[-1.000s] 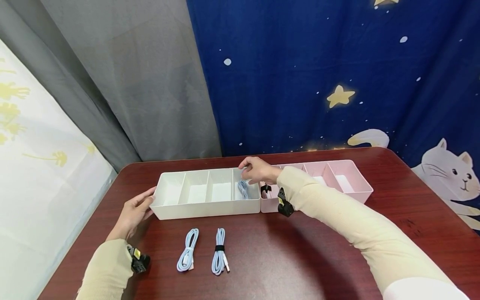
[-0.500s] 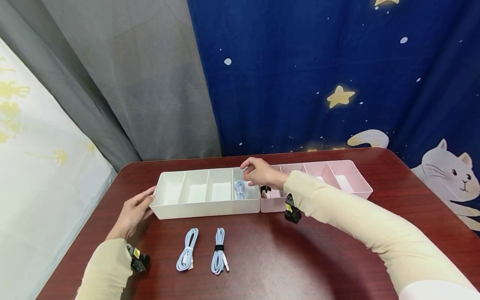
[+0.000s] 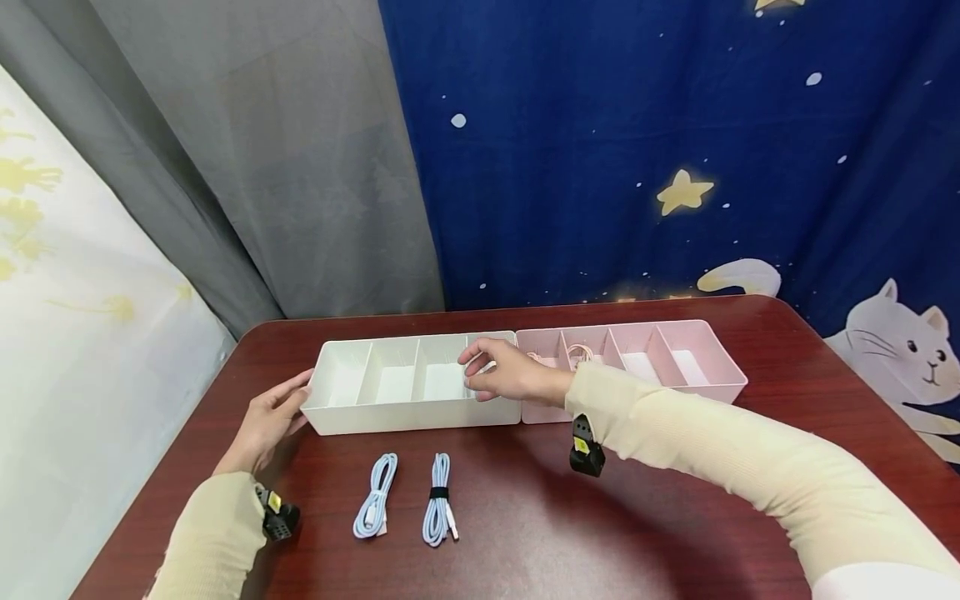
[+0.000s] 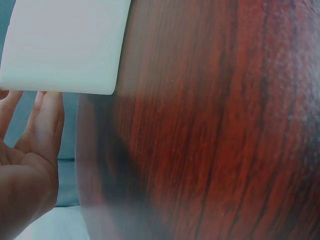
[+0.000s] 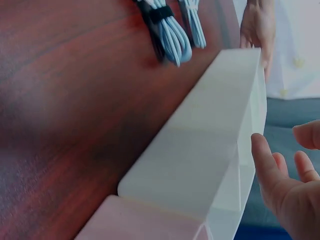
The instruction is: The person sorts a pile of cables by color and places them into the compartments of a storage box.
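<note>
A long white compartment box (image 3: 412, 416) stands on the table. My left hand (image 3: 264, 425) rests its fingers against the box's left end; in the left wrist view straight fingers (image 4: 47, 120) touch that end wall. Over the rightmost compartment hovers my right hand (image 3: 517, 372), thumb and fingers apart and holding nothing, as the right wrist view also shows. It hides the blue cable inside that compartment. Two coiled light-blue cables lie in front of the box: one cable (image 3: 383, 483) without a visible strap, and another cable (image 3: 440, 475) bound by a black strap (image 3: 439, 493).
A pink compartment box (image 3: 726, 392) adjoins the white box's right end, with a pink cable (image 3: 579, 352) in one compartment. The dark red wooden table (image 3: 525, 508) stretches in front. Grey (image 3: 300, 167) and blue curtains (image 3: 562, 150) hang behind.
My right hand has moved slightly left and down, covering the blue cable in the rightmost white compartment. My left hand and the two cables on the table have stayed in place.
</note>
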### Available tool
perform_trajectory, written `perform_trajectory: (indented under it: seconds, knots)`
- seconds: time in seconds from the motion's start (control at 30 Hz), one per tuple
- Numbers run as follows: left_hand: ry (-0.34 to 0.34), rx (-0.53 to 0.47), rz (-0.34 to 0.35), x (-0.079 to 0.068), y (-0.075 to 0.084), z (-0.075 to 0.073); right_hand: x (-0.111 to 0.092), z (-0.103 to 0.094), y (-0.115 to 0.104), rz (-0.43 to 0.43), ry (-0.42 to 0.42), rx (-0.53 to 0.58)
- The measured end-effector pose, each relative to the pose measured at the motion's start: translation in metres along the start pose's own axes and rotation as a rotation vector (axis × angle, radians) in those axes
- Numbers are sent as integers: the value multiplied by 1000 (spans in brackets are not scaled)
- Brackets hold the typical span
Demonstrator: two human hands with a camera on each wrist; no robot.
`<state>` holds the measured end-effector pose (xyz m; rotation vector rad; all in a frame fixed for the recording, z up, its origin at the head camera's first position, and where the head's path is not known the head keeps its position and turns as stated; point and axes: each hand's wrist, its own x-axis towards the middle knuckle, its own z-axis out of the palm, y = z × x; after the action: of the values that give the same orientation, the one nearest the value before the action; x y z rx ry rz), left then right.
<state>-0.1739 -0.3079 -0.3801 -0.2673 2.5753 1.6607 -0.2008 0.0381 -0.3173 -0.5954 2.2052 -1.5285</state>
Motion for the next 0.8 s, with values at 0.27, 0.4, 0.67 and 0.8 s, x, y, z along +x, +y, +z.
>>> perform_trajectory:
  seconds: [0.27, 0.4, 0.67, 0.8]
  knots:
    - [-5, -6, 19, -1, 1, 0, -7, 5, 4, -4, -20, 46]
    - [-1, -2, 17, -2, 1, 0, -11, 9, 7, -34, -45, 42]
    - [-8, -5, 25, -3, 1, 1, -20, 24, 21, -74, -114, 27]
    - [-3, -7, 27, -3, 1, 1, -23, 31, 27, -41, -133, 50]
